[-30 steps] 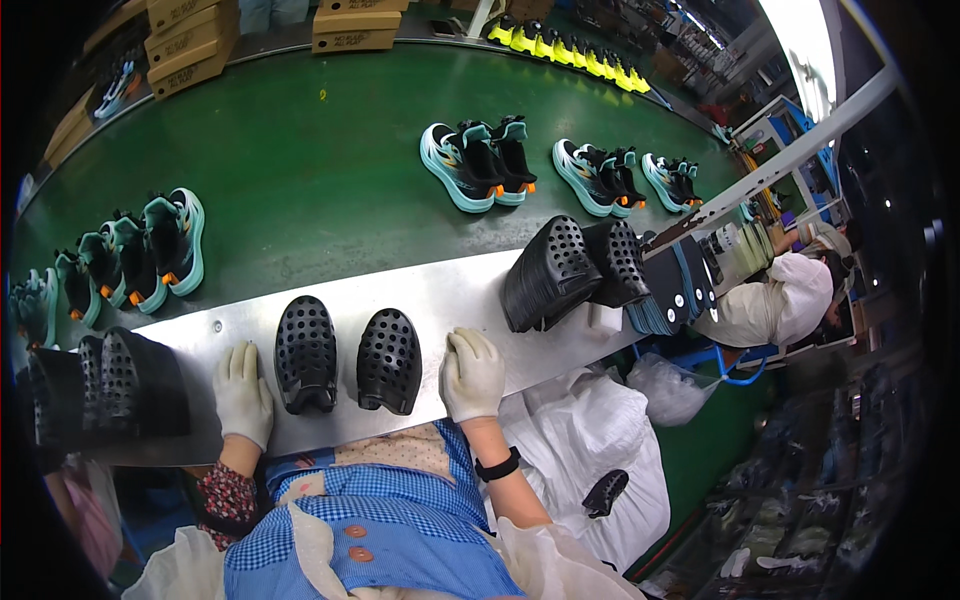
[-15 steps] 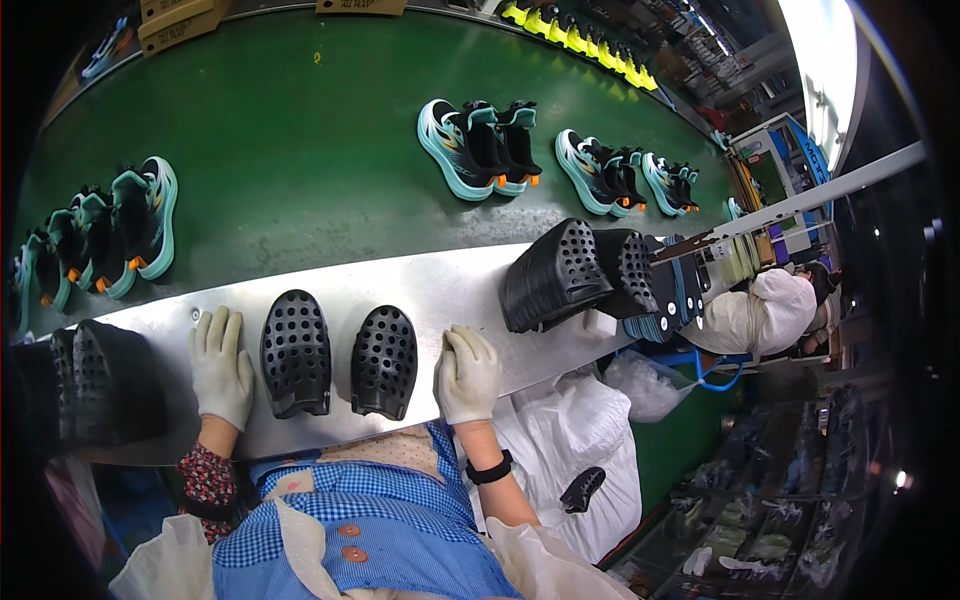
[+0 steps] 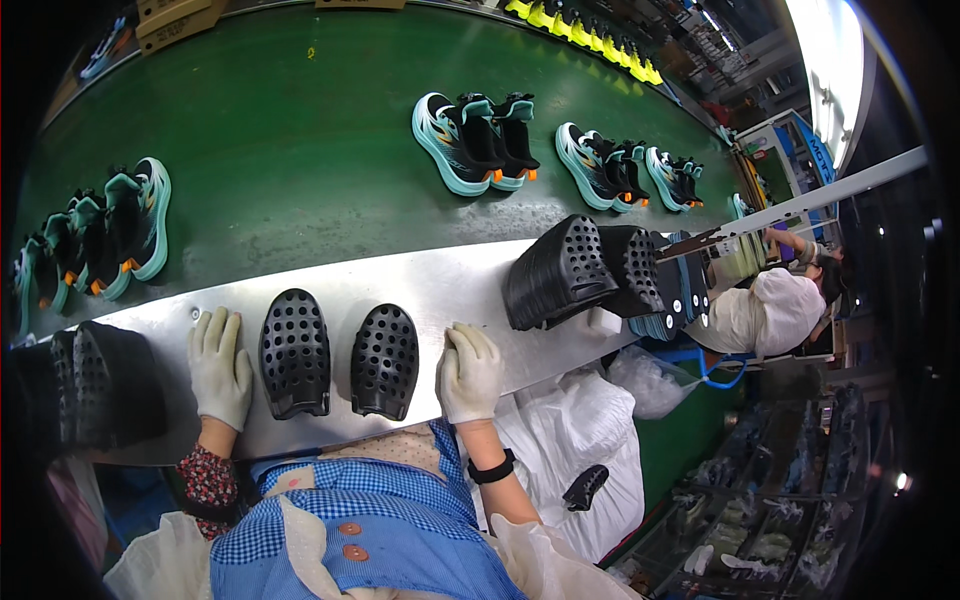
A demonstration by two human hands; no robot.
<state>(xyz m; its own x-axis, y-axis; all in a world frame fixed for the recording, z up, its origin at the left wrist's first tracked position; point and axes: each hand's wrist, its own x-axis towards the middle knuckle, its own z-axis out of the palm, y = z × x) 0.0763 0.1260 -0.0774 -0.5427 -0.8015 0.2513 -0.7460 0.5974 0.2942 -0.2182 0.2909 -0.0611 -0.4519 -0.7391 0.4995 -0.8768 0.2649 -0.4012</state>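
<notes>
Two black plastic shoe-toe inserts with round holes lie side by side on a shiny metal bench. The longer insert is on the left, the shorter insert on the right. My left hand, in a pale glove, rests flat on the bench beside the longer one, fingers stretched and apart from it. To the right of the shorter insert, my right hand lies gloved on the metal near its front edge, fingers loosely extended. Neither hand holds anything or touches an insert.
Nested black inserts stand in a right stack and a left stack. Beyond the bench, a green conveyor carries black-and-teal sneakers. A metal bar crosses at right, near a co-worker. A white sack holds a loose insert.
The sneakers on the conveyor have shifted slightly left relative to the bench. The co-worker at right now has an arm stretched out. My hands and the two inserts stay in place.
</notes>
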